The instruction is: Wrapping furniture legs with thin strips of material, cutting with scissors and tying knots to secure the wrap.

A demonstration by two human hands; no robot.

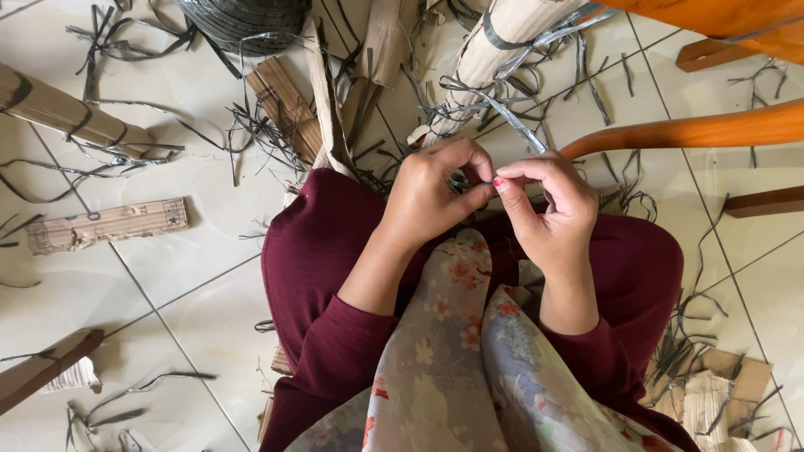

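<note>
A thin grey strip (512, 117) is pinched at frame centre between left hand (435, 197) and right hand (548, 209), both closed on it. It runs toward 12 o'clock to a half-bound reed bundle (494, 50). Cut offcuts (251, 125) litter the floor (167, 268); bound bundles (59, 109) at 10 o'clock.

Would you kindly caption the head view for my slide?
Left hand and right hand pinch a grey strip above the lap.

A dark coil of strapping (247, 21) sits at the top. Corrugated cardboard rolls (63, 113) and a flat cardboard piece (109, 224) lie on pale floor tiles (193, 276), beside orange wooden chair legs (695, 132).
</note>
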